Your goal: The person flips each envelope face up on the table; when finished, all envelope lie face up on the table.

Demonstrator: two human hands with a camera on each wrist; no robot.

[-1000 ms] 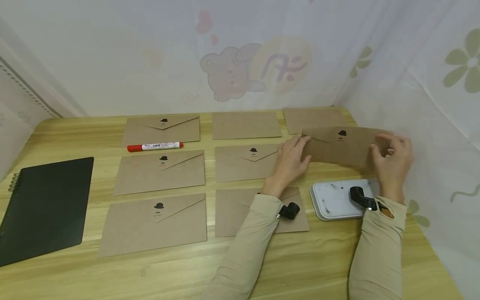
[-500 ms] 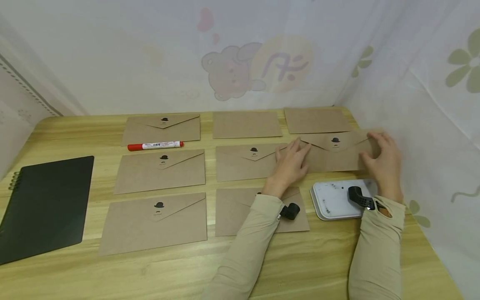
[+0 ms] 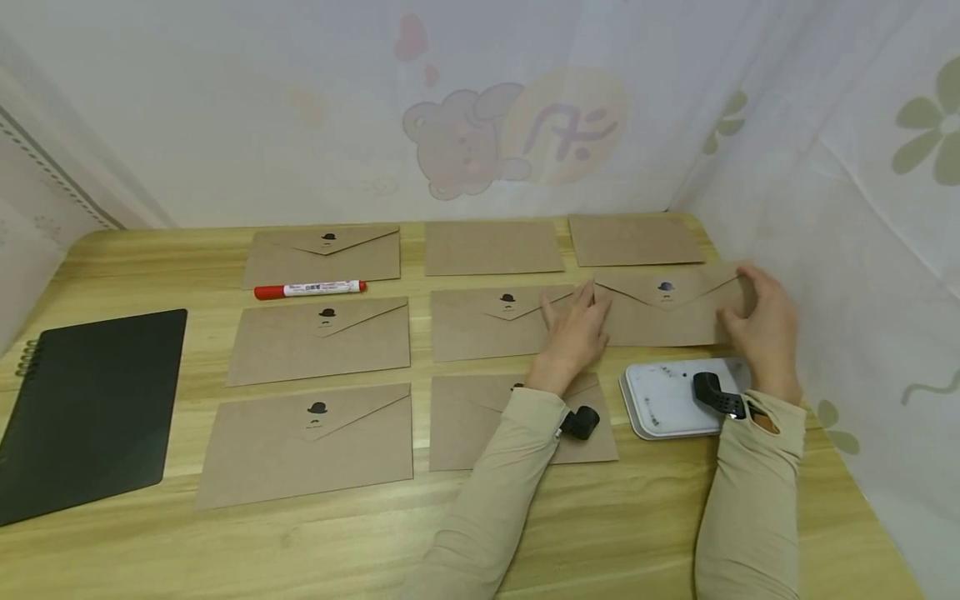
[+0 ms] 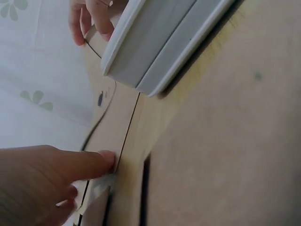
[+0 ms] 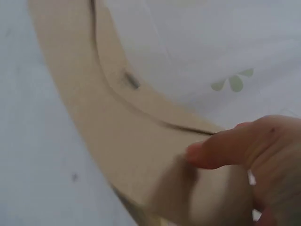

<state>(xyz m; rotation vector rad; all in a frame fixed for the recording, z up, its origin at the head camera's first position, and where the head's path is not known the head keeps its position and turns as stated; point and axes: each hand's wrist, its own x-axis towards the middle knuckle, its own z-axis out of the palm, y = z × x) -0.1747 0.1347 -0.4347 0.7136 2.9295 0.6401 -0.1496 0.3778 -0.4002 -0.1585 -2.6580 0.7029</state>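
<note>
A brown paper envelope [image 3: 652, 325] with a pointed flap and a small black hat print lies at the right of the middle row. My right hand [image 3: 768, 342] grips its right end, thumb on the front and fingers at the upper corner. In the right wrist view that thumb presses the envelope [image 5: 127, 136], which bows. The left hand [image 3: 573, 337] rests its extended fingers at the left end, over the neighbouring envelope's [image 3: 480, 333] right edge. The left wrist view shows the left thumb [image 4: 99, 162] along the lower edge.
A white flat case [image 3: 663, 408] sits just below the envelope, near the right wrist. Several other envelopes [image 3: 315, 450] lie in rows on the wooden table [image 3: 300, 550]. A red marker [image 3: 311, 289] and a black spiral notebook [image 3: 97, 408] are at left. Curtains [image 3: 300, 125] hang behind.
The envelope has come down from a raised, tilted position to lie along the middle row. Both hands moved slightly left and nearer; the left fingers have flattened at its left end.
</note>
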